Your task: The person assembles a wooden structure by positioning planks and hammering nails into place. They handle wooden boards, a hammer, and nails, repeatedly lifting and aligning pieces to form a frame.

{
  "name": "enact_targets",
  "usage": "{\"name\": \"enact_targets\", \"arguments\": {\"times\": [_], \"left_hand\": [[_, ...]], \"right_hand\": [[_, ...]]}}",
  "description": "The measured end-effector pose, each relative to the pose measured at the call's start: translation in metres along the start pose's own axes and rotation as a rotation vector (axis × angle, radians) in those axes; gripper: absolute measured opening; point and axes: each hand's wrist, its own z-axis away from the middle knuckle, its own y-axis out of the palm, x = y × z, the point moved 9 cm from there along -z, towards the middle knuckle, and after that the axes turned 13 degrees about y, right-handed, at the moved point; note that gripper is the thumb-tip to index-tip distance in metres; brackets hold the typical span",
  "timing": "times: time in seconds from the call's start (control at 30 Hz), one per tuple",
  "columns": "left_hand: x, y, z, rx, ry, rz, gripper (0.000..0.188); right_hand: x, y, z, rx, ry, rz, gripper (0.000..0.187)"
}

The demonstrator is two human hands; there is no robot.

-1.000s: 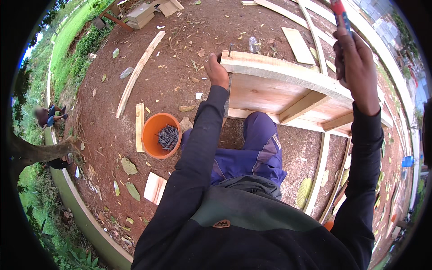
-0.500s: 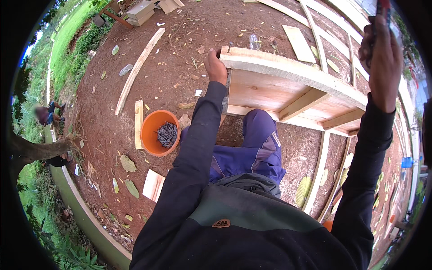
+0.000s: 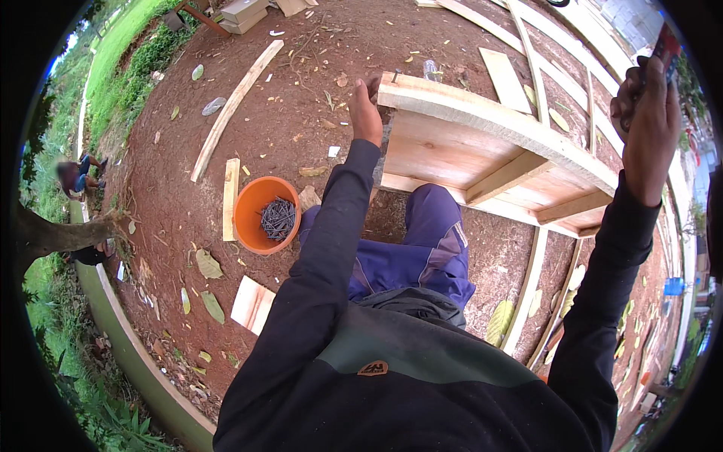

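A wooden panel frame [image 3: 489, 124] of pale boards with cross battens stands on edge in front of my knees. Near its left end, a nail [image 3: 396, 76] sticks up out of the top edge. My left hand [image 3: 366, 117] is just left of that end, fingers extended and apart from the wood, partly turned from view. Raised at the far right, my right hand [image 3: 649, 124] is closed around a red-and-dark handled tool [image 3: 667, 47]; its working end cannot be made out. An orange bucket [image 3: 245, 218] holding many nails [image 3: 279, 218] stands left of my knees.
Loose boards [image 3: 237, 109] and a short wood offcut [image 3: 252, 305] lie on the reddish soil at left. More long planks [image 3: 527, 286] cover the ground at right. A clear plastic bottle [image 3: 430, 70] lies beyond the frame. A person [image 3: 75, 177] is at far left.
My left hand has come off the frame's end and its fingers have straightened. My right hand has shifted slightly outward and down with the tool. The view has tilted a little.
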Motion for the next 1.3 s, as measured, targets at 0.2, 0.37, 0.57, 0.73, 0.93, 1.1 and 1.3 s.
{"name": "enact_targets", "arguments": {"times": [0.2, 0.37, 0.57, 0.73, 0.93, 1.1, 1.3], "left_hand": [[0.007, -0.008, 0.055, 0.294, 0.093, -0.132, 0.064], [0.025, -0.011, 0.051, 0.190, 0.159, -0.534, 0.082], [0.056, -0.014, 0.053, 0.276, 0.062, -0.488, 0.066], [0.065, -0.011, 0.051, 0.284, 0.121, -0.483, 0.059], [0.064, -0.015, 0.050, 0.291, 0.133, -0.502, 0.059], [0.069, -0.006, 0.047, 0.340, 0.096, -0.406, 0.061], [0.065, -0.016, 0.051, 0.320, 0.029, -0.439, 0.058]], "right_hand": [[-0.053, 0.015, 0.040, 0.096, 0.170, 0.020, 0.028], [-0.122, 0.057, 0.078, 0.436, 0.356, 0.314, 0.027], [-0.147, 0.091, 0.112, 0.617, 0.405, 0.511, 0.030], [-0.147, 0.093, 0.113, 0.675, 0.319, 0.777, 0.028], [-0.075, 0.069, 0.055, 0.402, 0.219, 0.373, 0.030], [0.068, -0.014, -0.020, -0.133, -0.229, 0.114, 0.026], [-0.067, 0.076, 0.062, 0.105, 0.025, 0.060, 0.020]]}}
